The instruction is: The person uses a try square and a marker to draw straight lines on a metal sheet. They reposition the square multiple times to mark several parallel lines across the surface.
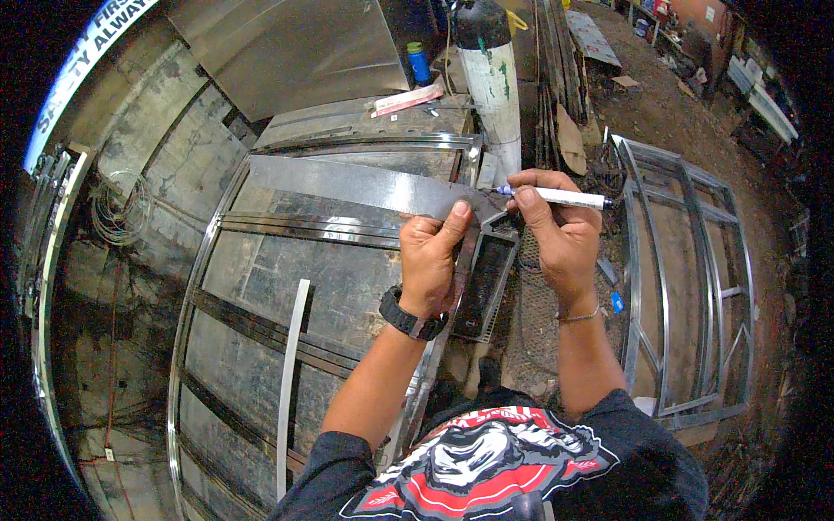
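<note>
The right hand (565,239) has its fingers pinching a white marker (569,198), bluish end leftward, near the right end of a metal strip (347,181). The left hand (430,265) rests its thumb there; whether its curled fingers grip is unclear.

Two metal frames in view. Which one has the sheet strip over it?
The left frame: the flat metal strip, with the left hand at its right end, spans above it. The right frame sits apart.
</note>
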`<state>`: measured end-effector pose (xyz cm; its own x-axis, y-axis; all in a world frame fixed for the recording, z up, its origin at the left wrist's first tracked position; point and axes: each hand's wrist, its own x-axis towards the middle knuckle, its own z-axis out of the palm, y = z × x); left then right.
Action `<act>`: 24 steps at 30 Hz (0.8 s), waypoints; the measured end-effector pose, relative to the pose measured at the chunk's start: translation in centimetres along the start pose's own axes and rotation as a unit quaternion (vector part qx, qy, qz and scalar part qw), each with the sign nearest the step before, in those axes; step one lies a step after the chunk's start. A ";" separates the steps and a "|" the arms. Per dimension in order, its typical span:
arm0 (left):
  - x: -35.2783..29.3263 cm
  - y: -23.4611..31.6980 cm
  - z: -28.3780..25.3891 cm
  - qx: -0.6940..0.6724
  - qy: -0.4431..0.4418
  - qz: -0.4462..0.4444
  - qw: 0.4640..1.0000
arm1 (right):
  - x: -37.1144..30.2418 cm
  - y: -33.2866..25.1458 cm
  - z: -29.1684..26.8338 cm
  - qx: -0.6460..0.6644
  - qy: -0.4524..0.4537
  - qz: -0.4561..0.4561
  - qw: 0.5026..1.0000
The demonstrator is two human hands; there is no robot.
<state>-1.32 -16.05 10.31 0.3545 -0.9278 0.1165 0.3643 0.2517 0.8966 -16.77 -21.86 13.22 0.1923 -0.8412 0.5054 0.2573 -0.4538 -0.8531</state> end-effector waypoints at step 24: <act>-0.3 -1.0 1.1 -0.006 -0.003 -0.015 1.000 | -2.3 3.1 1.3 0.040 0.173 -0.033 0.984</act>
<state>-2.78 -16.34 9.83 0.3382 -0.9365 0.0922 0.3858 0.2273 0.8941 -15.21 -20.93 9.60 -0.1574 -0.8665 0.4738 0.3342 -0.4982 -0.8001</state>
